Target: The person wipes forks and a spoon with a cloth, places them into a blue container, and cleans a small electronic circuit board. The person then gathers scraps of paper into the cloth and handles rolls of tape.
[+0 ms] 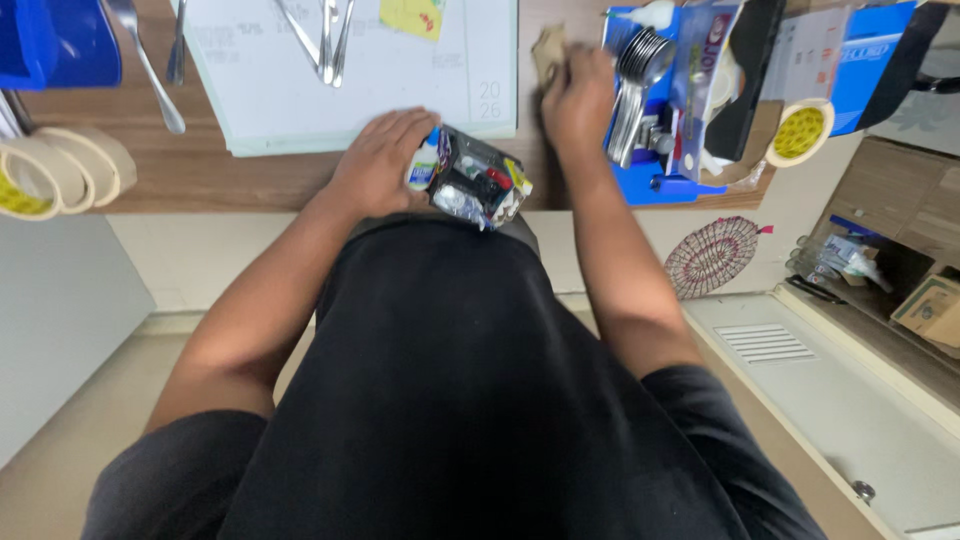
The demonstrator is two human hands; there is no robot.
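Head view looks straight down over a black shirt to a wooden tabletop [280,180]. At the near edge of the tabletop, the left hand [378,165] has its fingers curled around a small clear packet [478,180] with shiny and coloured contents, holding it by its left end, where a white-and-blue label shows; the packet hangs just past the near edge, against the shirt. Farther in and to the right, the right hand [578,100] has its fingers clenched over a crumpled tan cloth [548,48], pressing it down on the wood. Just beside that hand, toward the right edge, a blue tray [668,185] carries a stack of metal spoons [636,85]. A roll of tape with a yellow core [800,130] lies beyond the tray. Behind the left hand, a large white calendar sheet [400,80] lies flat, with metal tongs [325,40] on it. At the left edge sit rolls of masking tape [60,170], with a spoon [148,65] and a blue bin [55,40] toward the far left corner.
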